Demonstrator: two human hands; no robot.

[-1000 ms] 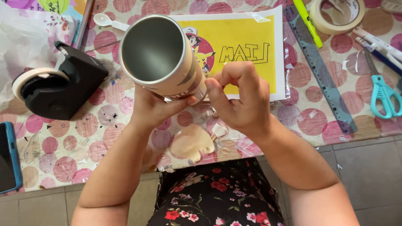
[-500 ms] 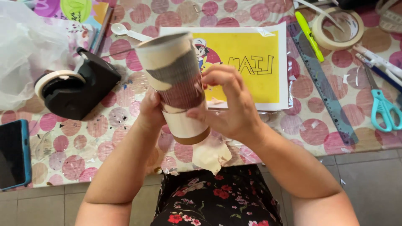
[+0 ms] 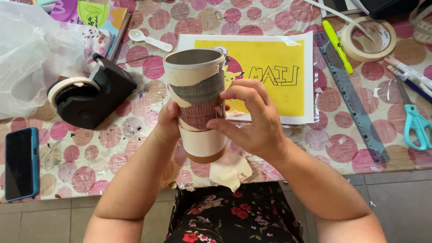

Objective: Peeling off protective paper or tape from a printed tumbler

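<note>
Your left hand [image 3: 167, 123] wraps the can [image 3: 198, 103] upright; your right hand [image 3: 254, 119] pinches its paper wrap. Tape dispenser [image 3: 90, 96] at 9 o'clock, yellow sheet [image 3: 274, 74] at 1.

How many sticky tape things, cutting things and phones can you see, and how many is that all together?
Tape rolls: 2, white roll in the black dispenser, tan masking roll
Scissors: 1, turquoise-handled pair
Phones: 1, black phone in a blue case
Total: 4
</note>
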